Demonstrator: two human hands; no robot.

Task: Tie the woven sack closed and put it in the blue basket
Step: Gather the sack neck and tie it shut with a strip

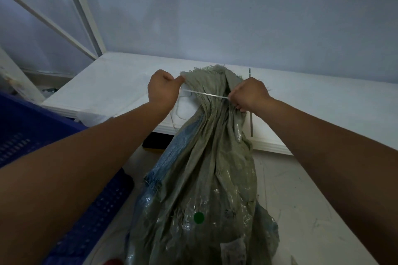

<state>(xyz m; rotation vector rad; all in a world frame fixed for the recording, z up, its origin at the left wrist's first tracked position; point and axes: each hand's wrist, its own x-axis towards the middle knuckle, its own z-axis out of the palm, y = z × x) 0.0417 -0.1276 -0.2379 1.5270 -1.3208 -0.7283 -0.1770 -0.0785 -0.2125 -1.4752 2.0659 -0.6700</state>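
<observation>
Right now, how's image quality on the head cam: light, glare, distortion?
Head view: dim, bluish light; wide-angle bending stretches the forearms at the edges; specular glints on the grey-green woven sack; left hand, right hand and the thin white tie strip are sharp.

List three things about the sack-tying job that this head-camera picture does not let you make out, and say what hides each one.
1. Whether a knot exists: the white strip crosses the woven sack neck, its ends hidden inside the left hand and right hand.
2. The blue basket: cut off by the left edge and covered by the left forearm.
3. The sack's contents: hidden by its fabric.
</observation>
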